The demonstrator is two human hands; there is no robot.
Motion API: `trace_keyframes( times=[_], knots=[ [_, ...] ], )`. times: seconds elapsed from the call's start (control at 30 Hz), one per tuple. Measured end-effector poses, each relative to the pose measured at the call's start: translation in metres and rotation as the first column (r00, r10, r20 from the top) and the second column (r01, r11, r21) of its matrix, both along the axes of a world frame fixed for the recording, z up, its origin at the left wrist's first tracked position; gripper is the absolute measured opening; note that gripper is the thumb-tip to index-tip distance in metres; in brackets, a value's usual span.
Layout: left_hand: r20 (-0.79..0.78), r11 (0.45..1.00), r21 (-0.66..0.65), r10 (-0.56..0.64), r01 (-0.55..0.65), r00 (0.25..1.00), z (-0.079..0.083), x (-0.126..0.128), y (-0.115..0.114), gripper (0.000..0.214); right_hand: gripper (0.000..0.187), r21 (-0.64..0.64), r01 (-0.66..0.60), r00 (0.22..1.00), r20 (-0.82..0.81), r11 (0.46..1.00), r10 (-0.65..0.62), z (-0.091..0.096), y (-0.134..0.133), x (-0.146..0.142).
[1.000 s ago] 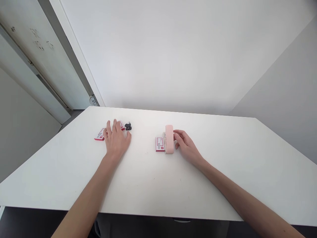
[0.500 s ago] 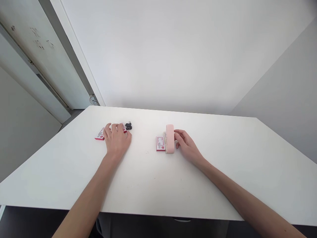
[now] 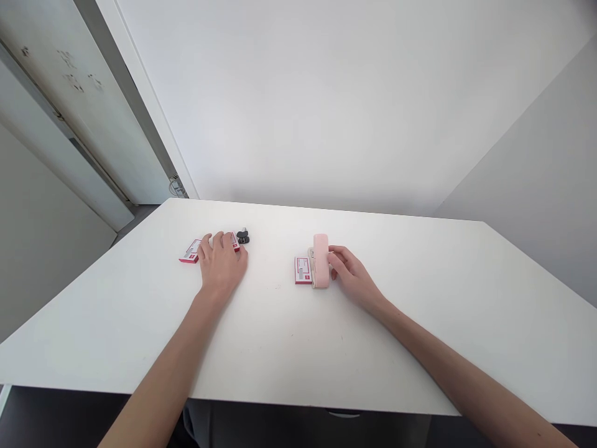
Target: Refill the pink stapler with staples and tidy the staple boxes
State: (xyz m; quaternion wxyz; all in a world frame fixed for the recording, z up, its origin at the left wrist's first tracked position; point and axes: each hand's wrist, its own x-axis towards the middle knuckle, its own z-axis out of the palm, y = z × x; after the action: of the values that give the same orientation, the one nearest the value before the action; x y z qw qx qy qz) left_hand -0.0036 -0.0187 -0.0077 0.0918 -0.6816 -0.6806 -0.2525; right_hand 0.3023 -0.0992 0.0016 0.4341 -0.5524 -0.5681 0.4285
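Observation:
A pink stapler (image 3: 321,261) with a cream part along its left side sits in the middle of the white table. My right hand (image 3: 351,272) is at its right side, thumb tip and forefinger close together on its edge; the other fingers curl underneath. Against the stapler's left side lies a small red-and-white box (image 3: 303,270). On the left, my left hand (image 3: 221,258) bends over a similar box (image 3: 236,242), thumb at its near side, the fingertips partly hiding it. Another such box (image 3: 190,251) lies just left of that hand.
A small black object (image 3: 243,236) with a pale tip lies right of my left hand. The white table (image 3: 289,348) backs onto a white wall (image 3: 326,112). At the far left, cables (image 3: 176,186) hang near the door frame.
My right thumb has shifted slightly up against the stapler's edge. My left hand has barely moved, a touch to the right. The boxes and stapler keep their places.

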Motion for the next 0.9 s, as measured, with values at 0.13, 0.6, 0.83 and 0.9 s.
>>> trace_keyframes(
  times=[0.13, 0.6, 0.83, 0.9],
  knots=[
    [-0.009, 1.000, 0.009, -0.004, 0.004, 1.000, 0.0004, 0.0004, 0.0004, 0.043, 0.053, -0.010, -0.054, 0.998, -0.033, 0.998, 0.054, -0.0023, -0.0010, 0.0005],
    [-0.053, 0.998, -0.028, 0.051, -0.053, 0.997, 0.0058, 0.0030, -0.0016, 0.052, 0.058, -0.038, -0.100, 0.987, -0.128, 0.994, 0.094, 0.0007, -0.0006, 0.0009],
    [-0.070, 0.998, -0.046, 0.040, -0.043, 0.997, 0.0066, 0.0030, -0.0025, 0.051, 0.056, -0.040, -0.098, 0.977, -0.195, 0.994, 0.088, 0.0047, -0.0010, 0.0018],
    [-0.059, 0.998, -0.043, 0.032, -0.035, 0.998, 0.0062, 0.0027, -0.0027, 0.051, 0.056, -0.044, -0.101, 0.972, -0.215, 0.994, 0.090, 0.0044, -0.0009, 0.0024]
  ],
)
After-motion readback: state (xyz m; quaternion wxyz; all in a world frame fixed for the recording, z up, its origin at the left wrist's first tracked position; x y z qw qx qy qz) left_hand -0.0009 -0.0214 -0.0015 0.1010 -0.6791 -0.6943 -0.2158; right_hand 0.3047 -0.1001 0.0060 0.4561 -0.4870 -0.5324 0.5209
